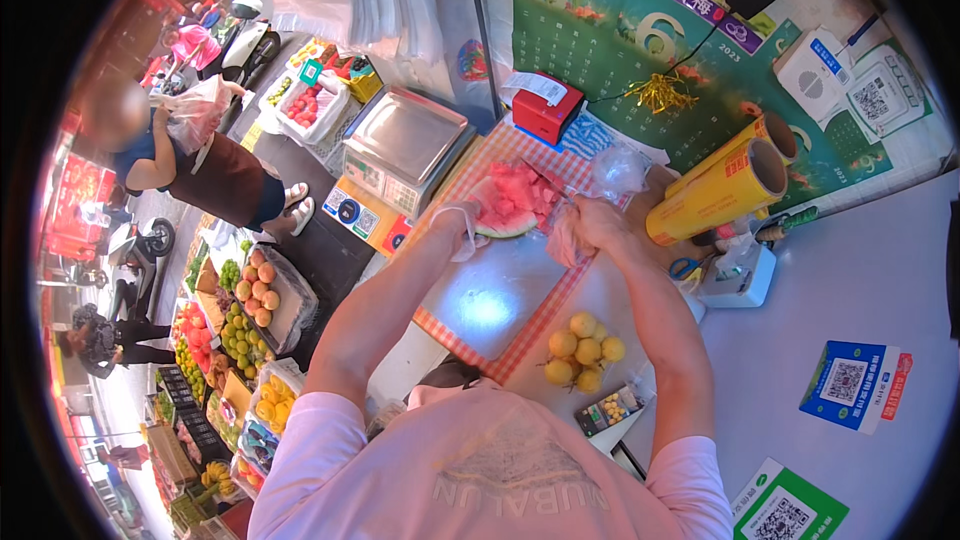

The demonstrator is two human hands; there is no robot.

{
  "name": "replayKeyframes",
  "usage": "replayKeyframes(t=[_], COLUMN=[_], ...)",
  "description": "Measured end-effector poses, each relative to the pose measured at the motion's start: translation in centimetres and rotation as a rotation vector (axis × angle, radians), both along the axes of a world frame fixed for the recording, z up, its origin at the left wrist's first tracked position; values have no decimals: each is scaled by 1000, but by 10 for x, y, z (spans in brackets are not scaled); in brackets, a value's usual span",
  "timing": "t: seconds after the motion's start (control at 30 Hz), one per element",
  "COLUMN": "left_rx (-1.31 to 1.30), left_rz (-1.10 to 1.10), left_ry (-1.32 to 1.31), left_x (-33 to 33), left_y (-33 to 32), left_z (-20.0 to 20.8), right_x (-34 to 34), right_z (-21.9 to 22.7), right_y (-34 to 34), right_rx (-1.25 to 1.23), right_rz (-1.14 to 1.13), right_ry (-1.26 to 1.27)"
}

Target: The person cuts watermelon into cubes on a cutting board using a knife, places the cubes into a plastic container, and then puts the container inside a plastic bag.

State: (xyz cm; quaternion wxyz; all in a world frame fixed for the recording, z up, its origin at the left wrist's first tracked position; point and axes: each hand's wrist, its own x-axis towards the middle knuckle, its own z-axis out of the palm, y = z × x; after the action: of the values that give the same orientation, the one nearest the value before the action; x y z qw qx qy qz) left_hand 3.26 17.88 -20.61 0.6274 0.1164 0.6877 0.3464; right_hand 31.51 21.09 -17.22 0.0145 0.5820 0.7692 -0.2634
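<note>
One watermelon piece [517,202] lies on the bench [450,292] between both hands. Right hand [600,224]: grip closed around one knife [543,177], hiding its handle. Left hand [458,224]: beside the rind; grip opening cannot be told. Nearby: one scale [408,140], two yellow rolls [715,198], at least seven yellow fruits [588,351].

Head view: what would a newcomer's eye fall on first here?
Most likely the bright red cut watermelon near the middle of the picture, at the far end of a shiny board, with the left hand at its left side and the right hand holding what looks like a knife over it. Next might come the two yellow rolls to the right of the right hand, and the round yellow fruits nearer the person.
</note>
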Motion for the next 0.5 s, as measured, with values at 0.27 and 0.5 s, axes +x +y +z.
replayKeyframes(t=[0.27, 0.5], left_rx=[-27, -68], left_rz=[39, 91], left_ry=[-35, 12], left_x=[-9, 2], left_y=[-16, -25], left_z=[26, 39], right_x=[3, 7], right_z=[18, 0], right_y=[-11, -16], right_rx=[8, 113], right_rz=[-9, -34], right_ry=[-52, -8])
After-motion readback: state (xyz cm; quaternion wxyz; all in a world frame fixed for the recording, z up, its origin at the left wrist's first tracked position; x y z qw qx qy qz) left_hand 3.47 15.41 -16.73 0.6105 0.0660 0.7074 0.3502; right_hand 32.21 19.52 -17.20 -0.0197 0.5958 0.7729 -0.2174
